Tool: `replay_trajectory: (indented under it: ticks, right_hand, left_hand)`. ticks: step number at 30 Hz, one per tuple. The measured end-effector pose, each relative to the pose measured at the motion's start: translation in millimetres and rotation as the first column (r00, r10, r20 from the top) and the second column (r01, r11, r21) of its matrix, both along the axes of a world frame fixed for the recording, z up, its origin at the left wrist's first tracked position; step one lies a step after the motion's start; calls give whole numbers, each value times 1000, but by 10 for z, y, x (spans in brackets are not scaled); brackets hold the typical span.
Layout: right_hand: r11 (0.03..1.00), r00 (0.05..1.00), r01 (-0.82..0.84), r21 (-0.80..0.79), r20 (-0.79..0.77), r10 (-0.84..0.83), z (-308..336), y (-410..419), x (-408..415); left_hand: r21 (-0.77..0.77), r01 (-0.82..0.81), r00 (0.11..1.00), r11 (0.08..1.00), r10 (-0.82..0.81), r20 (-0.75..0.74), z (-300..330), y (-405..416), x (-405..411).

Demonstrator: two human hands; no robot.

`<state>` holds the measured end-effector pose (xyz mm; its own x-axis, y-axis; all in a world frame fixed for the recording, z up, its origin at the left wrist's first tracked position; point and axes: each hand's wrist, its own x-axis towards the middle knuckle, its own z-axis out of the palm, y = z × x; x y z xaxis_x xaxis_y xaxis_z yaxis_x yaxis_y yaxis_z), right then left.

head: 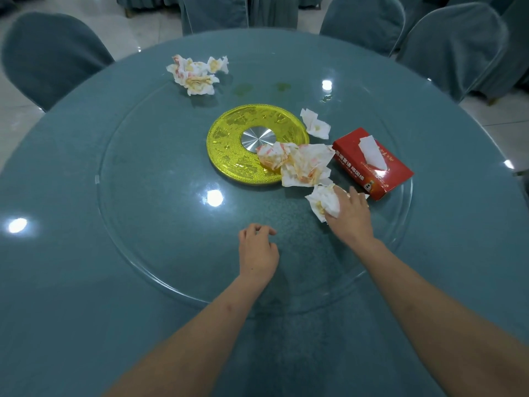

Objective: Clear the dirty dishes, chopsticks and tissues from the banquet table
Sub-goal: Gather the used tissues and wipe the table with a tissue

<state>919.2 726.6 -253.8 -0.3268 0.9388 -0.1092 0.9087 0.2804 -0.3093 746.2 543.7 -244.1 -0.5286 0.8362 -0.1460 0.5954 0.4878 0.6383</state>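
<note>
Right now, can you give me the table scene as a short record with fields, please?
right hand: grips a crumpled tissue near the red tissue box
left hand: rests on the glass turntable, fingers curled, holding nothing
stained tissues left: far pile; small one; large pile lying partly over the gold centre disc
dishes, chopsticks: none visible
chairs: covered chairs around the table

Teal-covered chairs [452, 47], pale tiled floor [143, 30] (glossy)
</note>
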Motion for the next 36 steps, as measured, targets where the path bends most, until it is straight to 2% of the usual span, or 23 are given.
replay_trajectory:
  ticks: [3, 13, 21, 28, 34, 36]
  right_hand:
    - [999, 997, -19, -42, -72, 16, -103, -50, -45]
    - [984, 980, -177, 20, -93, 179, -16, -517, -33]
    - [972, 964, -234, -20, -135, 230, 3, -968, -68]
    - [971, 959, -238, -36, -169, 229, -10, -1138, -237]
    - [965, 946, -264, -10, -199, 257, 72, -1389, -434]
    - [963, 950, -270, -26, -169, 262, 80, -1477, -478]
  left_hand:
    - [-10, -12, 1000, 1000, 12, -7, -22, -19, -26]
    - [-18, -7, 1000, 1000, 7, 5, 11, -257, -70]
    - [-77, -80, 997, 994, 80, 0, 76, -657, 9]
    - [-129, -64, 998, 990, 66, 9, 87, -784, -124]
    - [-220, 72, 997, 973, -61, 54, 133, -918, -401]
    - [-226, 116, 988, 967, -89, 126, 175, -971, -477]
